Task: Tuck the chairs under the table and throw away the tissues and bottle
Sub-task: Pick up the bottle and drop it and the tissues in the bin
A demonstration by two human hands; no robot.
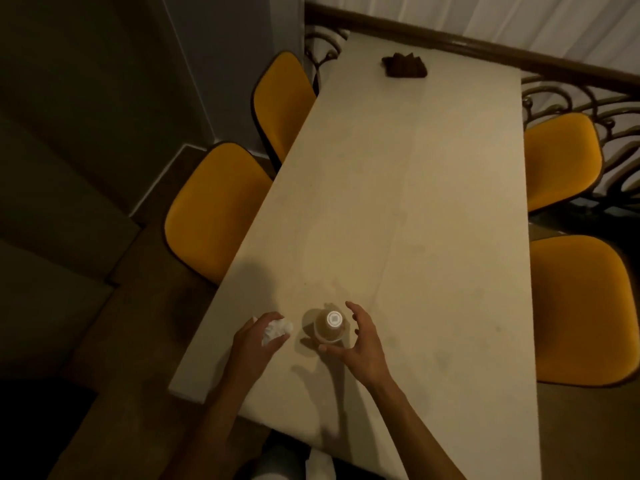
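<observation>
A long pale table (433, 209) runs away from me. Near its front end stands a bottle (329, 328) with a white cap, seen from above. My right hand (360, 344) curves around the bottle's right side with spread fingers, close to it but not gripping. My left hand (258, 341) grips a crumpled white tissue (277, 330) just left of the bottle. Two yellow chairs stand on the left, the near one (214, 209) and the far one (282, 98). Two more are on the right, the near one (581, 306) and the far one (561, 157). All four sit pushed against the table edges.
A dark crumpled cloth (403, 65) lies at the table's far end. A dark ornate metal railing (588, 102) runs behind the table and right chairs. A wall corner (221, 64) stands close behind the left chairs. Steps (52, 237) descend on the left.
</observation>
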